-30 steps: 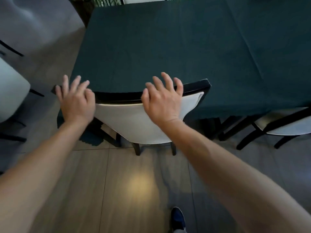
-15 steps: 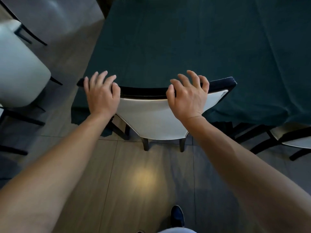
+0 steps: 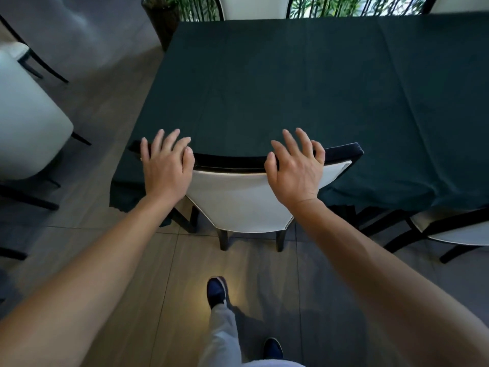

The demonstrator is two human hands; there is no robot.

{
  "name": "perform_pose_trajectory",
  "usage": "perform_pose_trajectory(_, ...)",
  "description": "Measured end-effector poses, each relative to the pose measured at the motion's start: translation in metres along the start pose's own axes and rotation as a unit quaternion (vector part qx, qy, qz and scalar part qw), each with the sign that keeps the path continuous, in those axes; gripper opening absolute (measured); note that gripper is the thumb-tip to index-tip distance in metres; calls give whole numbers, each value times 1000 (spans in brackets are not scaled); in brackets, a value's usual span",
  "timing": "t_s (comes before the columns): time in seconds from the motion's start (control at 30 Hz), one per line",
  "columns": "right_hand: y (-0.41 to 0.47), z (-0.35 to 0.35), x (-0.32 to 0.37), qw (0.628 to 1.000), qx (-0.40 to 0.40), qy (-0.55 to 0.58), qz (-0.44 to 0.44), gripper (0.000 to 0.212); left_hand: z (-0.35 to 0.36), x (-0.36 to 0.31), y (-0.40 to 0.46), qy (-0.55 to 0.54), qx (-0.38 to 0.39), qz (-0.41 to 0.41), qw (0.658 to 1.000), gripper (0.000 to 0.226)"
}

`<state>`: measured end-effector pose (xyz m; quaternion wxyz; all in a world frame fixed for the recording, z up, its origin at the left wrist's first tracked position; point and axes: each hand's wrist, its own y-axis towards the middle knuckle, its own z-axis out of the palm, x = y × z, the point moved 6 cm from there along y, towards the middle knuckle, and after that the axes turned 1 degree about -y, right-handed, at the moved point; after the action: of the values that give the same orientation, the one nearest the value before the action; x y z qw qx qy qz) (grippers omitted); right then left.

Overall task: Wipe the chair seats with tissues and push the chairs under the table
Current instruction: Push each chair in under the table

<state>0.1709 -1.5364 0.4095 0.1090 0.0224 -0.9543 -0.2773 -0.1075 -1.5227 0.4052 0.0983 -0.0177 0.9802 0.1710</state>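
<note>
At counter's near edge: left hand [image 3: 166,165] and right hand [image 3: 296,168] rest flat, fingers straight, on dining chair [image 3: 238,200] top rail.

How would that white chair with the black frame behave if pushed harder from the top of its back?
The chair probably slides rather than flexes: its frame looks rigid. The smooth floor tiles likely let its legs glide. Both hands press high, so it might tip forward if a leg catches.

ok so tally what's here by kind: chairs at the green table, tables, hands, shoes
chairs: 4
table: 1
hands: 2
shoes: 2
total: 9
</note>
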Motion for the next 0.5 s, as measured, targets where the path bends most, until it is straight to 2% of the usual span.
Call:
perform_pose_trajectory(0.1,-1,1,0,1000,2,-13,7,41,1,-2,-2,-30,-30,9,999,53)
perform_pose_trajectory(0.2,1,-1,0,1000,-11,-20,5,34,3,0,-2,-33,-25,29,999,52)
perform_pose_trajectory(0.3,2,-9,6,1000,9,-17,-1,30,4,3,6,-5,42,77,996,55)
perform_pose_trajectory(0.4,13,-17,7,997,80,0,13,28,5,8,27,18,142,137,980,57)
perform_pose_trajectory(0.5,63,-41,10,993,107,16,44,38,-4,10,73,16,170,164,972,52)
